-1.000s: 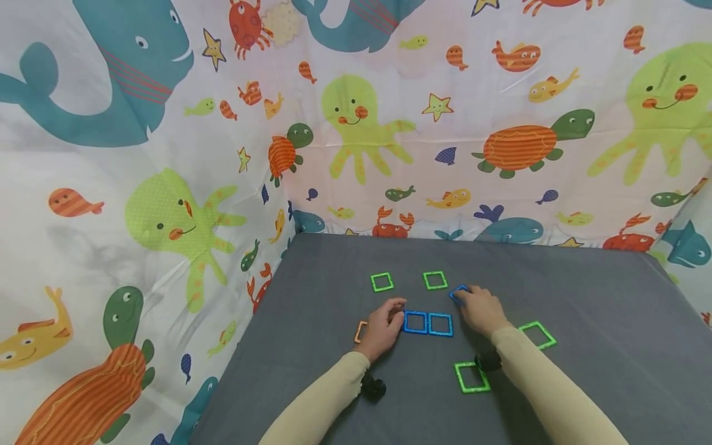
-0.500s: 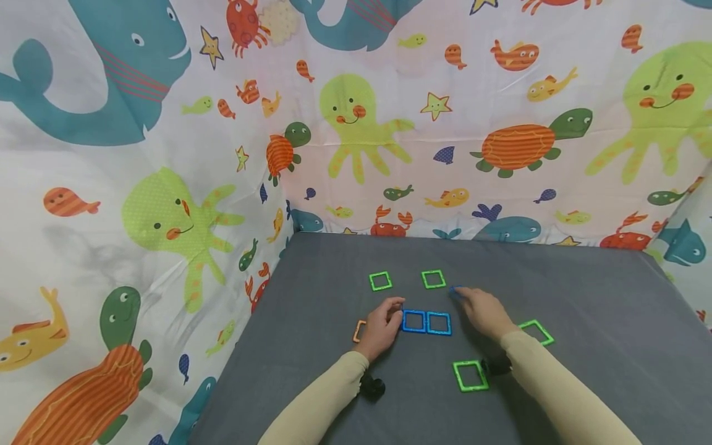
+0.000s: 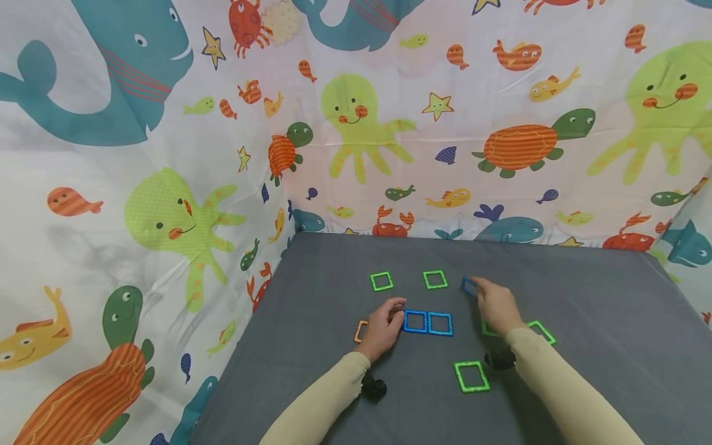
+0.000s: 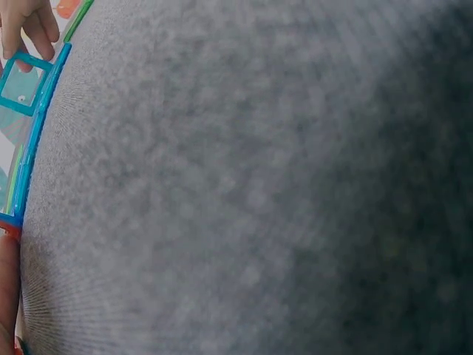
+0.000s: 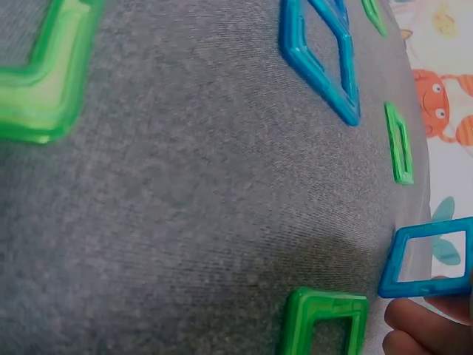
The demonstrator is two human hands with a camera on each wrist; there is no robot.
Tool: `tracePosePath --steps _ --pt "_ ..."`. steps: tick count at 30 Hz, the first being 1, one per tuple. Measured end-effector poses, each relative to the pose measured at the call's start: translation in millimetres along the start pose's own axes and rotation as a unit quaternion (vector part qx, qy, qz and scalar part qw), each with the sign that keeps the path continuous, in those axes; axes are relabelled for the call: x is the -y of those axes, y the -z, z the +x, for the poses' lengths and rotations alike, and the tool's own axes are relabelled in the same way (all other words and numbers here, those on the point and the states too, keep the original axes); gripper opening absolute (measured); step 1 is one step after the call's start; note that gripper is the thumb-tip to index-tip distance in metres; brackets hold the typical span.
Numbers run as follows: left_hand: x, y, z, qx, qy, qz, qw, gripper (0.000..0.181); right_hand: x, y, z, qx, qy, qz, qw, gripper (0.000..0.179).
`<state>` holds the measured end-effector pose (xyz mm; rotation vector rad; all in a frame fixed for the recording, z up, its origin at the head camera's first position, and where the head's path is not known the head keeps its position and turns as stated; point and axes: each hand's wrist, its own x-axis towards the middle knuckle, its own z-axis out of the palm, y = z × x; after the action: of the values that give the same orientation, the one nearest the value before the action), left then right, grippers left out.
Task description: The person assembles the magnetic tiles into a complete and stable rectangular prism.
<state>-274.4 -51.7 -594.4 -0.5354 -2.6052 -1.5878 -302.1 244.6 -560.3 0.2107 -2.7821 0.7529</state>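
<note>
My right hand pinches a blue square frame tile, held tilted up over the dark table, beyond the right end of a blue pair. The two blue square tiles lie edge to edge in the middle. At their left end my left hand rests, thumb and fingertips right at the blue edge. A straight finger touches a red-orange edge there in the left wrist view. An orange tile shows partly beside the left hand, the rest hidden behind it.
Two green square tiles lie farther back. Another green tile is in front of the pair. More green tiles lie around the right forearm, one at the right, one partly under the hand. A printed curtain borders the table.
My right hand has moved slightly to the right with the blue tile, which has turned and now shows more upright. A green tile under that hand has come into view. The left hand stays put.
</note>
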Motion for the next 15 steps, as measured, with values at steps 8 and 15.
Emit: tracePosePath --steps 8,15 --pt "-1.2 1.0 -0.9 0.003 0.000 -0.005 1.0000 0.038 3 1 2.0 -0.013 -0.013 0.004 0.9998 0.036" --pt "-0.6 0.8 -0.1 0.006 0.010 -0.007 0.9999 0.038 14 -3 3.8 -0.023 0.017 -0.008 0.9996 0.037"
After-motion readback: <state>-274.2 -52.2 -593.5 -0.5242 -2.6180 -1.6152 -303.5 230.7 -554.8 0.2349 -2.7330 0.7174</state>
